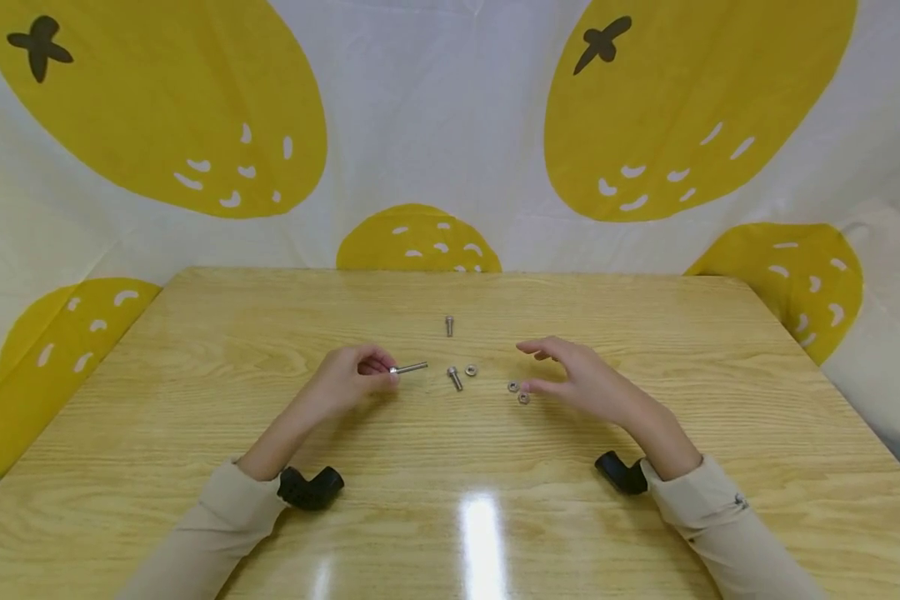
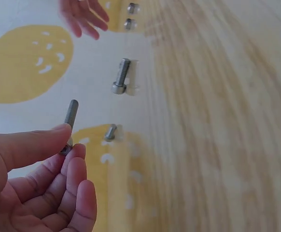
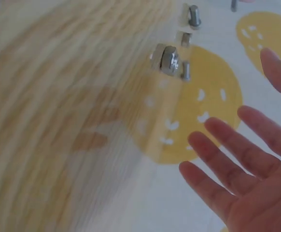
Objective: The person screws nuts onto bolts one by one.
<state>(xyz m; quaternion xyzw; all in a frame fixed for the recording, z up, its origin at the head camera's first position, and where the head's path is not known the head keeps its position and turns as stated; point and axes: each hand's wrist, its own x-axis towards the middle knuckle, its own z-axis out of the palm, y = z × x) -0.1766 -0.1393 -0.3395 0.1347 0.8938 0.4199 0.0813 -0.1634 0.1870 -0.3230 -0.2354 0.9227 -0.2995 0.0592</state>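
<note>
My left hand (image 1: 348, 379) pinches a socket-head bolt (image 1: 412, 367) by its head between thumb and fingers. In the left wrist view the threaded shank of that bolt (image 2: 72, 113) points up, away from the fingertips. To its right a second bolt (image 1: 456, 379) lies on the table beside a hex nut (image 1: 471, 370). A third bolt (image 1: 450, 326) lies farther back. My right hand (image 1: 588, 379) hovers with fingers extended and nothing held, its thumb close to two more nuts, one (image 1: 513, 386) just behind the other (image 1: 523, 398).
The wood-grain table (image 1: 390, 517) ends at the back against a white cloth (image 1: 435, 100) printed with yellow shapes. A black curved piece (image 1: 313, 488) sits at the left cuff, and another black piece (image 1: 621, 473) sits at the right cuff.
</note>
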